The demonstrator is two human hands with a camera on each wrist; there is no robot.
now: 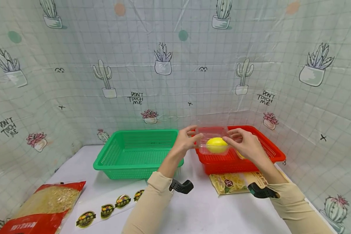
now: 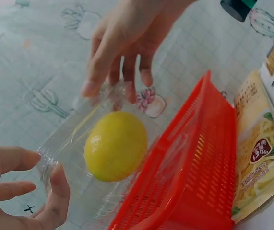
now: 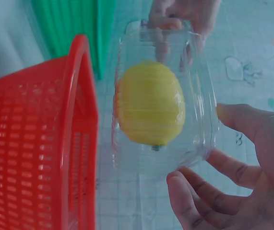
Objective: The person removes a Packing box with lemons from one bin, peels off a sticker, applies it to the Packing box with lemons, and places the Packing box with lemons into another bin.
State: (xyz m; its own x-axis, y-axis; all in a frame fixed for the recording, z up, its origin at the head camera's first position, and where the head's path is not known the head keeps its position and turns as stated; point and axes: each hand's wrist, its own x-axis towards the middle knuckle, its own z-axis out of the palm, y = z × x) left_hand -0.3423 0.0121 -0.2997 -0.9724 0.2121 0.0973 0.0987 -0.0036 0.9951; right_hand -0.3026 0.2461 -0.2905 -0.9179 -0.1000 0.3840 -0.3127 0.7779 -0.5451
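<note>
A lemon (image 1: 217, 146) sits inside a clear plastic container (image 1: 212, 132); the left hand's grip (image 1: 185, 140) pinches the container's 9 o'clock end, the right hand's grip (image 1: 246, 143) its 3 o'clock end. The container hangs above the red basket (image 1: 231, 167), apart from the rim; the green basket (image 1: 140, 173) stands past a narrow gap at 9 o'clock. The lemon is glossy yellow (one dark tip shows).

Yellow fruit (image 1: 217, 145), red basket (image 1: 231, 168)
</note>
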